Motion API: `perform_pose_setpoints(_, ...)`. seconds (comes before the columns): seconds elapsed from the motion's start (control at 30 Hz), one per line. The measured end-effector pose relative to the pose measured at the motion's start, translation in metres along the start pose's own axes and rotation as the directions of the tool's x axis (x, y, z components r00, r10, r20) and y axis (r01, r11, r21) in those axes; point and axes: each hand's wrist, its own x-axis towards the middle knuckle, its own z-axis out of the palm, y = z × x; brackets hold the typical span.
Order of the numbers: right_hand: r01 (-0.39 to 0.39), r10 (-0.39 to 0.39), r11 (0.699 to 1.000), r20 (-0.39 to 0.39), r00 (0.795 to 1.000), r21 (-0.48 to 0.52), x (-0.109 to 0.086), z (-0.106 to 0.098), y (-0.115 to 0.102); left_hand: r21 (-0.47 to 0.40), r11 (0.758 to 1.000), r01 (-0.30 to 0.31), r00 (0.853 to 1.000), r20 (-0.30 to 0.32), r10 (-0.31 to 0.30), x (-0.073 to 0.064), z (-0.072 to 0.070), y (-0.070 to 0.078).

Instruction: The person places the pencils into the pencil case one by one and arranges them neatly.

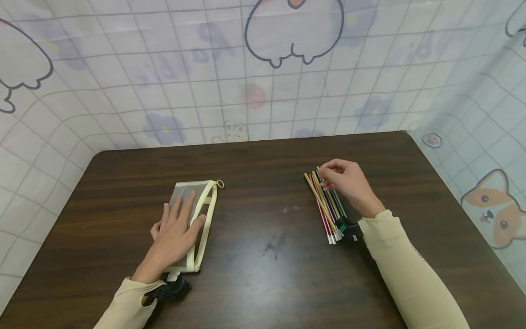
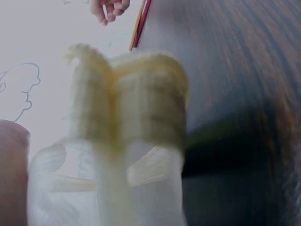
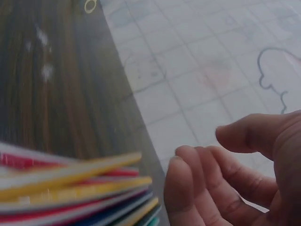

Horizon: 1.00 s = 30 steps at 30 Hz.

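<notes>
My left hand (image 1: 172, 240) lies with spread, straight fingers on a flat zip pouch (image 1: 211, 205) with grey see-through sides and pale yellow trim. A yellow ring sticks out at its far corner. The left wrist view shows the pouch's pale end (image 2: 150, 94) close up and blurred. Over the far ends of a bundle of pencils (image 1: 322, 205) hovers my right hand (image 1: 349, 183). Its fingers bend loosely, thumb apart from them, with nothing between, as the right wrist view shows. The pencils (image 3: 70, 188) are red, yellow, blue and green; their silver ends point toward me.
Both things lie on a dark wood-grain table (image 1: 246, 183), the pouch left and the pencils right, with bare wood between them. A white gridded cloth (image 1: 230, 91) with cartoon prints hangs behind the table and along its sides.
</notes>
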Motion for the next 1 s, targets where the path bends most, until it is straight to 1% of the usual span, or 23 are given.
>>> perform_pose_setpoints(0.17,-0.032,0.034,0.999,0.045,0.998,-0.043,0.005,-0.010,0.007,-0.003,1.000,0.004,1.000,-0.005,-0.004,0.000,0.000,-0.002)
perform_pose_setpoints(0.4,-0.082,0.089,0.994,0.094,0.992,-0.077,0.008,-0.027,0.018,-0.002,1.000,0.003,1.000,-0.006,-0.003,0.001,0.001,-0.003)
perform_pose_setpoints(0.67,-0.109,0.117,0.991,0.104,0.988,-0.080,0.006,-0.040,0.026,-0.002,1.000,-0.003,1.000,0.001,0.003,0.001,0.002,-0.002)
perform_pose_setpoints(0.83,-0.154,0.170,0.981,0.146,0.975,-0.115,0.006,-0.047,0.025,-0.002,1.000,-0.015,1.000,0.001,0.015,0.001,0.002,-0.001)
perform_pose_setpoints(1.0,-0.204,0.224,0.971,0.182,0.958,-0.121,0.007,-0.053,0.025,0.005,1.000,-0.018,1.000,0.003,0.018,0.001,0.002,-0.001)
